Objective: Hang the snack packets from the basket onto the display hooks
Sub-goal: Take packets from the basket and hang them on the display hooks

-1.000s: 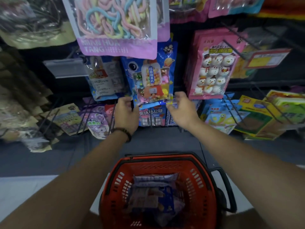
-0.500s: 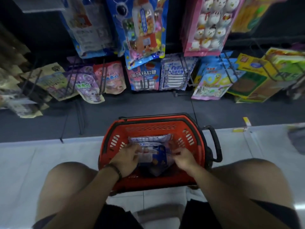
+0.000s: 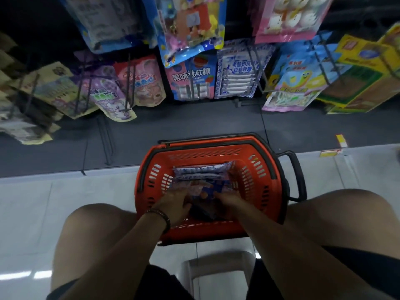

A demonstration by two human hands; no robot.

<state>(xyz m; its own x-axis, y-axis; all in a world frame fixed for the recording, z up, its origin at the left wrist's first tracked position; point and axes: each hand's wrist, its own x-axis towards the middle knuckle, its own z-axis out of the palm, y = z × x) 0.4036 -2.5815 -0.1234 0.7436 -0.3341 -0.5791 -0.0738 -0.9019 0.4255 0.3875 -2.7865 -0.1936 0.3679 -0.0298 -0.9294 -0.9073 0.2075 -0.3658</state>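
A red basket [image 3: 255, 169] stands on the floor between my knees. It holds several blue-and-white snack packets [image 3: 203, 172]. Both hands are down inside it. My left hand [image 3: 175, 204], with a dark bracelet at the wrist, lies on the left side of the top packet [image 3: 207, 190]. Gripping that packet's right edge is my right hand [image 3: 229, 205], and the packet's lower part is hidden under my fingers. Matching blue-and-white packets [image 3: 236, 72] hang on a display hook [image 3: 254, 68] in the lowest row straight ahead.
Other hanging packets fill the rack: pink soft candy [image 3: 191, 81], purple [image 3: 106, 94], yellow-blue [image 3: 294, 83], green-yellow boxes [image 3: 355, 79]. Higher rows overhang the lower ones. A black basket handle [image 3: 296, 169] sticks out to the right. A grey stool [image 3: 218, 276] is below me.
A second ago both hands were up at the low hooks. They dropped into the basket and now sit closer together on the top packet. The view tilted down.
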